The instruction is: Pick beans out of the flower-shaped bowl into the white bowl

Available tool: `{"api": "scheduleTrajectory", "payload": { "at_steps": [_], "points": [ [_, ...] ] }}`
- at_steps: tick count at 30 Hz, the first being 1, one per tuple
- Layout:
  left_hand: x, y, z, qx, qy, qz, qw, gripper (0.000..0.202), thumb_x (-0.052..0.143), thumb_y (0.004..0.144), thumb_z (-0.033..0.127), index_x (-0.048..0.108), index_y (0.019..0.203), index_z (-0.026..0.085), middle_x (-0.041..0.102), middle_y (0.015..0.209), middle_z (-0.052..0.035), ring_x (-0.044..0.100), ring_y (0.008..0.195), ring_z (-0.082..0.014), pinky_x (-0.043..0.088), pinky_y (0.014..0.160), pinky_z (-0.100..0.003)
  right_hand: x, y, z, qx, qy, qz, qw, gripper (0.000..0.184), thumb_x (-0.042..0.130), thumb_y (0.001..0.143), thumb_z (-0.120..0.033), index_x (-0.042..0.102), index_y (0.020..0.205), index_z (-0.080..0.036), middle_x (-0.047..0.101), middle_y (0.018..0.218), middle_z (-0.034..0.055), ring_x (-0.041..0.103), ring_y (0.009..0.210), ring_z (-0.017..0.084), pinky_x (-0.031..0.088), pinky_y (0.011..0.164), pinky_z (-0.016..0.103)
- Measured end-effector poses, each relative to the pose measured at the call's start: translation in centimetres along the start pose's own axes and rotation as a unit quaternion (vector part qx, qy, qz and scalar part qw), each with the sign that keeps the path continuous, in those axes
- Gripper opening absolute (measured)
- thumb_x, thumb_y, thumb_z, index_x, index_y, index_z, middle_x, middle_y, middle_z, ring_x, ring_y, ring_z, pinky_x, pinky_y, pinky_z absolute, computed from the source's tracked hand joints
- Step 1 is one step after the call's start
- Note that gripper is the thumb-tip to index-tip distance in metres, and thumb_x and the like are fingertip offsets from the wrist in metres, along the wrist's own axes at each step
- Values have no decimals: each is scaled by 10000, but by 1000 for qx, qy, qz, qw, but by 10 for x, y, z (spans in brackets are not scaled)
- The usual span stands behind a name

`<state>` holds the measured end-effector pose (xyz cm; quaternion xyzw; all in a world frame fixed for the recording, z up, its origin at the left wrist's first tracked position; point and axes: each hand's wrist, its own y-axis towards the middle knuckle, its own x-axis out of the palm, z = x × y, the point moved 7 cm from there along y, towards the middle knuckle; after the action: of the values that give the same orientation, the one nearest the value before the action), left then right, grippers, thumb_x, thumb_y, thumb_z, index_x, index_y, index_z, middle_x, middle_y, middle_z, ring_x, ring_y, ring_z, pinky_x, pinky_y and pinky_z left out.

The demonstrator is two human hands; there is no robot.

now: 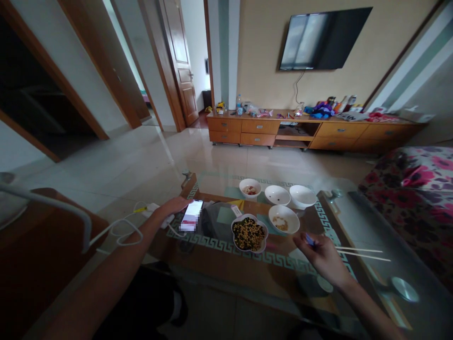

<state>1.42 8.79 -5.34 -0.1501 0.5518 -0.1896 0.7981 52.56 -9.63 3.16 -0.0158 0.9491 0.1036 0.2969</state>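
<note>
My left hand (176,206) reaches to the upper left edge of a lit phone (191,215) and grips it there, most of the fingers hidden. My right hand (322,257) is closed above the glass table, near the front right bowl. Two pale chopsticks (364,254) stick out of it to the right, and a small blue piece (310,240) shows by the thumb. Between the hands, a flower-shaped dish (266,241) holds dark food topped with peanuts or similar bits. Beyond it stand white bowls: one with leftovers (250,181), one with brownish food remains (284,230).
Two more white bowls, one with dark specks (278,202) and another (303,203), stand at the back of the glass table (226,278). A white cable (123,231) runs left of the phone. Past the table is a long wooden cabinet (260,126); a flowered sofa (421,189) is at right.
</note>
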Motion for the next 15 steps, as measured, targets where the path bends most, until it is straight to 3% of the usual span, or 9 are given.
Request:
{"api": "scheduleTrajectory", "payload": {
  "at_steps": [3, 8, 11, 15],
  "points": [
    [-1, 7, -5, -6, 22, 16, 1000, 767, 175, 900, 806, 614, 765, 191, 664, 814, -135, 635, 775, -284, 443, 728, -376, 15, 2, 2, -3, -58, -25, 998, 486, 562, 960, -579, 484, 615, -247, 480, 517, -17, 437, 475, 147, 302, 488, 291],
    [-4, 11, -4, -13, 54, 22, 998, 641, 309, 953, 682, 615, 700, 180, 653, 753, -125, 620, 735, -266, 390, 700, -365, 38, 6, 2, -8, -170, -64, 983, 310, 488, 985, -473, 665, 888, -238, 689, 644, 18, 648, 553, 214, 377, 557, 305],
    [-5, 10, -1, -8, 61, 32, 998, 584, 360, 972, 616, 613, 685, 175, 655, 762, -118, 619, 757, -265, 366, 693, -360, 38, 11, 0, -17, -233, -54, 971, 312, 445, 1010, -428, 691, 1012, -237, 752, 728, 45, 724, 641, 253, 419, 586, 315],
    [-5, 8, -2, -14, 59, 33, 998, 584, 369, 991, 604, 620, 695, 168, 658, 763, -114, 620, 733, -257, 346, 665, -357, 32, 18, -3, -50, -265, -39, 962, 347, 387, 1062, -404, 687, 1033, -234, 789, 812, 73, 758, 697, 273, 472, 611, 335]
  ]
}}
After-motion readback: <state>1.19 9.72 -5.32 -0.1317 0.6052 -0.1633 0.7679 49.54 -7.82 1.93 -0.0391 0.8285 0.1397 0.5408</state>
